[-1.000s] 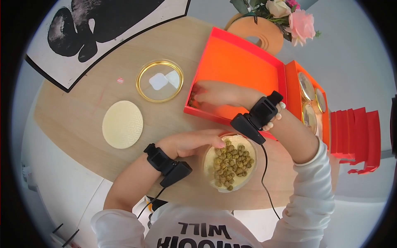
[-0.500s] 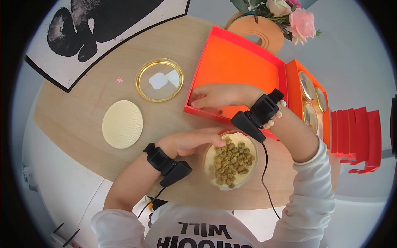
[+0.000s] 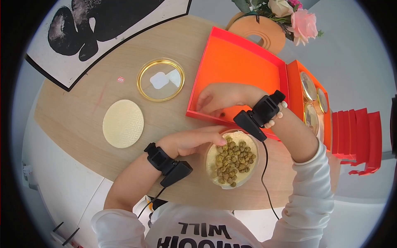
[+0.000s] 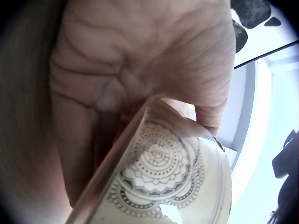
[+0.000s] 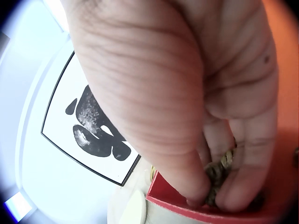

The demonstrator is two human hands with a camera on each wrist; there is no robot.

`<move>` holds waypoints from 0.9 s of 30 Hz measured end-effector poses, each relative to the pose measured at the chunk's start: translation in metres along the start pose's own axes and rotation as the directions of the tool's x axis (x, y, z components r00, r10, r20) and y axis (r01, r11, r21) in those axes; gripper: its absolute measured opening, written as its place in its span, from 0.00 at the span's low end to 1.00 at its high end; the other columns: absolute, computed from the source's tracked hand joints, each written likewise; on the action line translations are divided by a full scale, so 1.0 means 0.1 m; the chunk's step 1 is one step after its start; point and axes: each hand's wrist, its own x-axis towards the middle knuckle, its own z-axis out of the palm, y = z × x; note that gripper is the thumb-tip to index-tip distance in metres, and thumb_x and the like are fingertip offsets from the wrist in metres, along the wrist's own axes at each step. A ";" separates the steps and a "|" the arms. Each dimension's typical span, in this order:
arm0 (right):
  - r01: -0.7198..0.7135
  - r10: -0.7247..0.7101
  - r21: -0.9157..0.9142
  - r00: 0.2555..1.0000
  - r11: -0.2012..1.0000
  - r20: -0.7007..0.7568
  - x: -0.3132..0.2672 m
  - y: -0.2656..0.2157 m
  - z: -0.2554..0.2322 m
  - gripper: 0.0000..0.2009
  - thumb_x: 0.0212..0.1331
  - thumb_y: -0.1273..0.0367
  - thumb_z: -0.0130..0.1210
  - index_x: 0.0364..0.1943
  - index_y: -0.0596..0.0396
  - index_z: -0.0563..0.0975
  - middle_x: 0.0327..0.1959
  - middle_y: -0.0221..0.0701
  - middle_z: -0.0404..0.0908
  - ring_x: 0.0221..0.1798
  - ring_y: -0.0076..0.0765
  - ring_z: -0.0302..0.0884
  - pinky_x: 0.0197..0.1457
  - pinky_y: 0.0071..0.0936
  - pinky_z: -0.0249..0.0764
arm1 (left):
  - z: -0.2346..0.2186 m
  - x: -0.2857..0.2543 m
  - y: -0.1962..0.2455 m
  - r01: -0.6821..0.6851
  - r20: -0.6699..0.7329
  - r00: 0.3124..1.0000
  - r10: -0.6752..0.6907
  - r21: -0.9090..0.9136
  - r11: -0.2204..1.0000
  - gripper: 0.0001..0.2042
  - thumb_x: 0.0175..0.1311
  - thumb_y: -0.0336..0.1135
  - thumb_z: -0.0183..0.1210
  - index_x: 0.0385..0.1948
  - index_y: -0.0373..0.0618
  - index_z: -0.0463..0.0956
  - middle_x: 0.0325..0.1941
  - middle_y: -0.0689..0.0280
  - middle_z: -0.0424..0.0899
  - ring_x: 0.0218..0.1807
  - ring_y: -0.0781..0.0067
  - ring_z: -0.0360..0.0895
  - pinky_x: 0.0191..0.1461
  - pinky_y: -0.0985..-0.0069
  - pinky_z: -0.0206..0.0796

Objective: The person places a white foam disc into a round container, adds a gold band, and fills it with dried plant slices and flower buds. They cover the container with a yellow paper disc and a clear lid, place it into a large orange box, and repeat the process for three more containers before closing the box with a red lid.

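Observation:
The left hand [image 3: 190, 141] grips a round clear container [image 3: 211, 167], its thumb over the rim. Inside, many greenish-brown balls [image 3: 235, 159] lie on a cream-coloured surface. The left wrist view shows this hand's palm against the container's patterned side [image 4: 163, 163]. Down in the near left corner of the open red-orange box [image 3: 244, 62], the right hand [image 3: 222, 97] pinches several balls [image 5: 217, 175] between thumb and fingers, as the right wrist view shows. Another small ball [image 3: 222, 115] lies in the box beside that hand.
A cream patterned disc [image 3: 123, 124] and a gold-rimmed clear lid [image 3: 142, 80] lie left of the box. On the right stand an orange box [image 3: 294, 76] with gold-rimmed round containers and red folded pieces [image 3: 351, 134]. Flowers [image 3: 304, 25] are at the back.
The right hand has shifted slightly right from the box's left wall, and its fingers have drawn together. A small ball beside it has come into view. The left hand keeps its grip.

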 end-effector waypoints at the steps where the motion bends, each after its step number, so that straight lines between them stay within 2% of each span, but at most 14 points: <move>1: 0.001 -0.001 -0.010 1.000 1.000 -0.009 -0.01 0.01 -0.01 0.14 0.49 0.66 0.53 0.38 0.60 0.74 0.32 0.32 0.76 0.31 0.24 0.73 0.35 0.19 0.71 | 0.00 0.00 0.00 -0.013 0.006 1.000 0.014 -0.016 1.000 0.34 0.50 0.41 0.53 0.60 0.38 0.51 0.60 0.61 0.60 0.61 0.72 0.59 0.62 0.76 0.52; 4: 0.055 -0.053 0.034 0.997 0.998 -0.053 -0.07 0.03 -0.06 0.14 0.50 0.65 0.53 0.37 0.61 0.75 0.29 0.31 0.76 0.30 0.22 0.73 0.34 0.19 0.70 | 0.02 0.00 0.01 -0.039 0.000 0.999 0.039 -0.053 0.998 0.34 0.49 0.42 0.53 0.59 0.39 0.52 0.60 0.61 0.61 0.60 0.72 0.60 0.61 0.75 0.53; 7: 0.068 -0.068 -0.008 0.978 0.998 -0.198 -0.30 -0.11 -0.08 0.12 0.51 0.66 0.52 0.36 0.61 0.75 0.28 0.29 0.76 0.28 0.20 0.72 0.33 0.18 0.70 | 0.08 -0.03 0.07 -0.052 -0.023 0.998 0.051 -0.062 0.997 0.32 0.51 0.42 0.53 0.59 0.41 0.54 0.58 0.63 0.63 0.59 0.73 0.62 0.60 0.74 0.55; 10: 0.184 -0.155 0.085 0.951 0.979 -0.268 -0.51 -0.10 -0.09 0.10 0.51 0.69 0.53 0.35 0.60 0.75 0.26 0.28 0.75 0.26 0.19 0.72 0.31 0.16 0.68 | 0.05 -0.01 0.03 -0.085 -0.007 0.996 0.085 -0.057 0.995 0.29 0.54 0.42 0.51 0.58 0.44 0.55 0.56 0.65 0.65 0.57 0.75 0.63 0.57 0.74 0.58; 13: 0.164 -0.122 0.151 0.959 0.975 -0.254 -0.86 -0.20 -0.01 0.08 0.51 0.71 0.54 0.35 0.60 0.75 0.26 0.26 0.75 0.25 0.18 0.71 0.30 0.16 0.68 | 0.06 -0.03 0.04 -0.083 -0.028 0.996 0.082 -0.054 0.995 0.28 0.54 0.42 0.50 0.58 0.44 0.55 0.56 0.64 0.65 0.57 0.75 0.63 0.57 0.74 0.59; 16: 0.212 -0.220 -0.058 0.942 0.976 -0.255 -1.07 -0.09 0.30 0.08 0.49 0.73 0.55 0.35 0.58 0.75 0.26 0.27 0.75 0.24 0.21 0.72 0.29 0.17 0.68 | 0.02 -0.01 0.01 -0.067 -0.040 0.997 0.065 -0.062 0.996 0.28 0.55 0.42 0.50 0.58 0.43 0.56 0.57 0.63 0.65 0.57 0.74 0.64 0.57 0.74 0.60; 17: 0.209 -0.254 -0.172 0.919 0.963 -0.301 -1.09 -0.06 0.38 0.08 0.49 0.73 0.55 0.35 0.58 0.75 0.27 0.28 0.75 0.25 0.24 0.72 0.29 0.18 0.69 | 0.01 -0.01 0.00 -0.070 -0.042 0.997 0.068 -0.062 0.996 0.28 0.55 0.42 0.49 0.58 0.44 0.56 0.56 0.63 0.65 0.57 0.74 0.64 0.57 0.74 0.60; 19: 0.179 -0.334 -0.392 0.865 0.903 -0.376 -1.09 -0.01 0.54 0.08 0.48 0.74 0.56 0.34 0.57 0.74 0.30 0.30 0.75 0.26 0.29 0.73 0.30 0.21 0.71 | 0.03 -0.02 0.01 -0.076 -0.059 0.996 0.072 -0.058 0.995 0.28 0.55 0.43 0.49 0.58 0.44 0.56 0.56 0.63 0.65 0.57 0.74 0.65 0.56 0.73 0.60; 22: 0.135 -0.441 -0.537 0.748 0.833 -0.496 -1.10 0.01 0.76 0.09 0.47 0.74 0.56 0.34 0.56 0.74 0.33 0.33 0.73 0.30 0.36 0.74 0.32 0.26 0.72 | 0.08 -0.04 0.05 -0.085 -0.074 0.994 0.081 -0.052 0.995 0.28 0.55 0.43 0.49 0.58 0.44 0.56 0.56 0.63 0.66 0.56 0.73 0.65 0.56 0.73 0.61; 23: 0.118 -0.428 -0.523 0.736 0.844 -0.525 -1.10 0.01 0.79 0.09 0.47 0.74 0.57 0.35 0.55 0.74 0.35 0.33 0.72 0.33 0.39 0.74 0.34 0.29 0.72 | 0.06 -0.03 0.03 -0.088 -0.064 0.994 0.084 -0.058 0.994 0.28 0.55 0.43 0.49 0.58 0.43 0.56 0.56 0.63 0.66 0.56 0.73 0.65 0.56 0.73 0.61; 26: 0.197 -0.483 -0.489 0.664 0.850 -0.571 -1.13 0.02 0.81 0.09 0.47 0.75 0.56 0.35 0.55 0.74 0.34 0.33 0.72 0.33 0.38 0.74 0.34 0.29 0.72 | 0.06 -0.04 0.03 -0.091 -0.053 0.995 0.087 -0.066 0.994 0.28 0.56 0.43 0.48 0.58 0.43 0.56 0.56 0.63 0.66 0.56 0.73 0.66 0.56 0.73 0.61; 27: 0.223 -0.483 -0.471 0.679 0.854 -0.554 -1.13 0.04 0.79 0.09 0.47 0.75 0.56 0.35 0.55 0.74 0.33 0.33 0.73 0.33 0.38 0.74 0.34 0.28 0.72 | 0.07 -0.04 0.04 -0.091 -0.053 0.995 0.087 -0.068 0.994 0.28 0.56 0.43 0.48 0.58 0.43 0.56 0.56 0.62 0.66 0.56 0.73 0.66 0.56 0.73 0.61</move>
